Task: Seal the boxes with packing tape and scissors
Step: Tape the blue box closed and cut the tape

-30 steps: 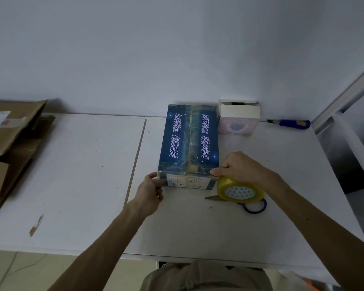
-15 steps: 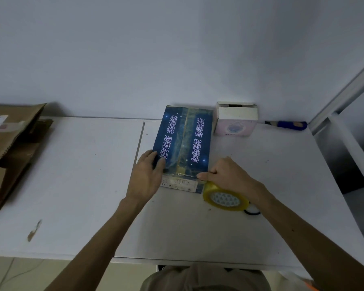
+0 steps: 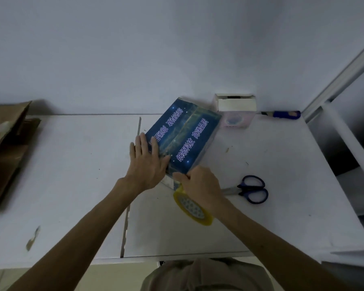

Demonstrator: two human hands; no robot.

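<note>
A dark blue box with white lettering lies on the white table, turned at an angle, with a strip of clear tape along its middle seam. My left hand presses flat on the box's near left top, fingers straight. My right hand grips the yellow tape roll at the box's near end, thumb against the box edge. Blue-handled scissors lie on the table just right of my right hand.
A small white and pink box stands against the wall behind the blue box. A blue-handled tool lies at the back right. Flattened brown cardboard sits at the left edge. A white frame borders the table's right side.
The blue box has turned clockwise, its far end swinging right. My left hand moved from the box's near corner onto its top. The tape roll shifted left, uncovering the scissors.
</note>
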